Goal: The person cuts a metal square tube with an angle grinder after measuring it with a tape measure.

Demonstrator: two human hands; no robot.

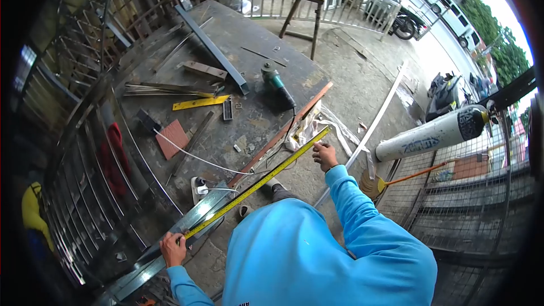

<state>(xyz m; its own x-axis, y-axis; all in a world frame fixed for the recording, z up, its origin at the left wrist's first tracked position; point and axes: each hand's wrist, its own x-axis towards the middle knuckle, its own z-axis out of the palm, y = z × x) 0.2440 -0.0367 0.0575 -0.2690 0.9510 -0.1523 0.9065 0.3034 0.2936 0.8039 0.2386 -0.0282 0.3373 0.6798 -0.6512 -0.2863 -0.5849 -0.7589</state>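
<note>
A yellow tape measure (258,184) is stretched out diagonally across the view, its blade rising to the upper right. My left hand (173,249) is closed around its lower end, over a shiny steel channel (205,209). At the far end my right hand (324,156) has its fingers curled against the blade's edge, a little short of the tip. The tape's case does not show clearly. Beneath the blade, a power strip (198,187) with a white plug sits near the steel channel.
On the metal worktable (226,28) lie an angle grinder (276,84), a yellow try square (198,103), a reddish square plate (171,139) and a long steel tube (212,51). To the right are a gas cylinder (425,139), a broom (377,184) and a long white bar (379,110). Cables trail nearby.
</note>
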